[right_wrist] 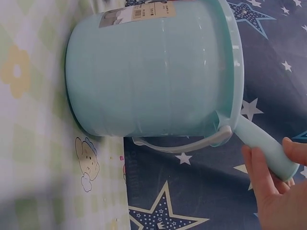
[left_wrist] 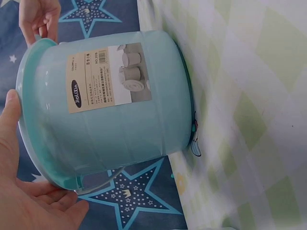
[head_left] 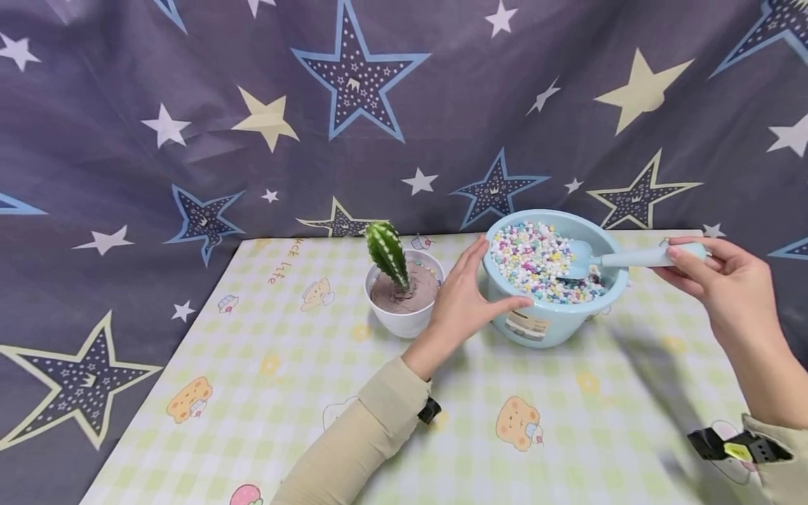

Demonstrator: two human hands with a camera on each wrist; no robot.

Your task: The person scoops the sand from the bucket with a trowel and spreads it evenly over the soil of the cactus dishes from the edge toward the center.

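A light-blue plastic bucket point(head_left: 536, 324) stands upright on the table, filled with small pastel and white pebbles point(head_left: 529, 256). My left hand point(head_left: 463, 298) holds the bucket's rim from the left, thumb on the near side and fingers around the far side; the left wrist view shows this hand point(left_wrist: 29, 191) close against the rim. In my right hand point(head_left: 726, 273) is the handle of a light-blue scoop point(head_left: 637, 259), gripped between thumb and fingers. The scoop's blade rests among the pebbles inside the bucket, its tip partly buried. The right wrist view shows the scoop handle point(right_wrist: 266, 148) reaching over the rim.
Left of the bucket stands a white pot point(head_left: 404, 325) with brown soil, a green cactus point(head_left: 388, 254) and a few coloured pebbles at its far edge. A checked cloth point(head_left: 303, 435) covers the table. Behind hangs a dark star-patterned curtain point(head_left: 442, 105). The bucket's handle point(right_wrist: 184, 147) hangs down.
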